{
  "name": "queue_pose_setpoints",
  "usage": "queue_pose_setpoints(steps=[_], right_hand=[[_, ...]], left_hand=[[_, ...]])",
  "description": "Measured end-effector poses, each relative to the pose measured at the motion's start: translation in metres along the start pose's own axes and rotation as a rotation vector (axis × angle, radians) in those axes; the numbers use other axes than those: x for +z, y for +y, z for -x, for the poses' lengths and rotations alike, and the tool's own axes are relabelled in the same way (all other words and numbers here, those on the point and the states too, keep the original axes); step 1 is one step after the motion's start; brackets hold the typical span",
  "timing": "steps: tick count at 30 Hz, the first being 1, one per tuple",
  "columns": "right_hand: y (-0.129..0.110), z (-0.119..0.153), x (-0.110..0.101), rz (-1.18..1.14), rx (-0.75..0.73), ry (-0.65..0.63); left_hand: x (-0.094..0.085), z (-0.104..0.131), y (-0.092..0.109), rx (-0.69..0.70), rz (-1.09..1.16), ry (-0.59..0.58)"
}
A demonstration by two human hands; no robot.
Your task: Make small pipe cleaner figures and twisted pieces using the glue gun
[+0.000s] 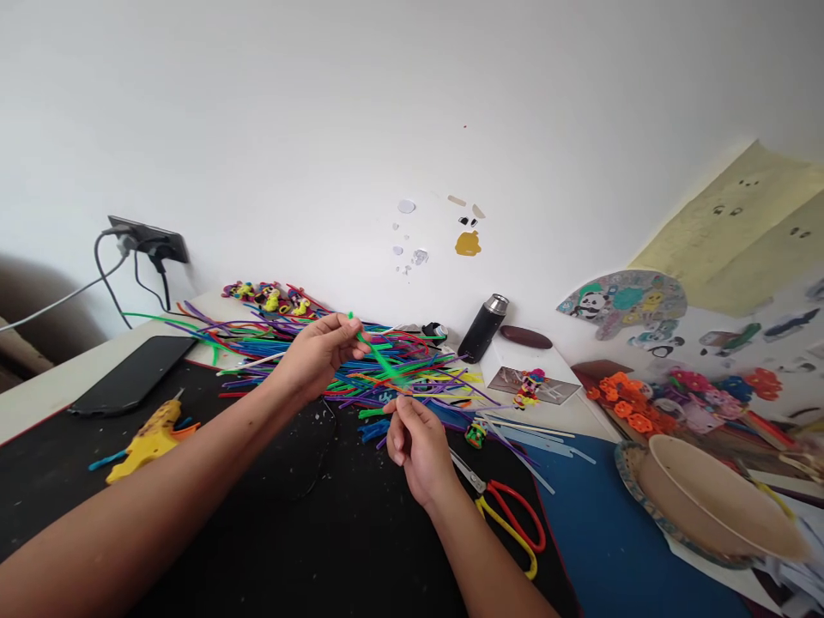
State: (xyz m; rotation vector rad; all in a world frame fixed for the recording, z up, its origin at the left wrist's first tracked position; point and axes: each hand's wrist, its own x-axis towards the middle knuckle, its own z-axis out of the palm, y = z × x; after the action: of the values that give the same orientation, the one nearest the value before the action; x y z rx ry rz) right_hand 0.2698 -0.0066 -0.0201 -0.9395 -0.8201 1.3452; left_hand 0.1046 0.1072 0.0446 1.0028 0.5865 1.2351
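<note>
My left hand [324, 350] is raised over the pile, thumb and fingers pinched on a green pipe cleaner [384, 362]. One tip of it pokes up above the fingers. From there the strand slants down to the right, blurred, to the fingertips of my right hand [420, 442], which are pinched together at its lower end. Behind both hands spreads a heap of pipe cleaners [257, 343] in purple, blue, green, red and other colours. Short blue and green pieces [373, 429] lie just left of my right hand.
Scissors [508, 515] with red and yellow handles lie beside my right forearm. A yellow glue gun [149, 439] and a black phone [132, 375] are at left. Farther back are a black flask [482, 329] and small figures [270, 298]. A bowl [714, 498] stands at right.
</note>
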Motion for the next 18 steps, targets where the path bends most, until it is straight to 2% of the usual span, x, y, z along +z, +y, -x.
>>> queue_pose_setpoints(steps=[5,10,18], right_hand=[[0.001,-0.001,0.001,-0.033,0.016,-0.003],[0.000,-0.002,0.000,-0.072,-0.015,0.046],[-0.004,-0.008,-0.004,-0.092,-0.107,0.164]], left_hand=[[0.010,0.006,-0.012,-0.047,0.138,0.115],[0.024,0.019,-0.027,-0.146,0.149,0.089],[0.030,0.029,-0.044,-0.236,0.080,0.034]])
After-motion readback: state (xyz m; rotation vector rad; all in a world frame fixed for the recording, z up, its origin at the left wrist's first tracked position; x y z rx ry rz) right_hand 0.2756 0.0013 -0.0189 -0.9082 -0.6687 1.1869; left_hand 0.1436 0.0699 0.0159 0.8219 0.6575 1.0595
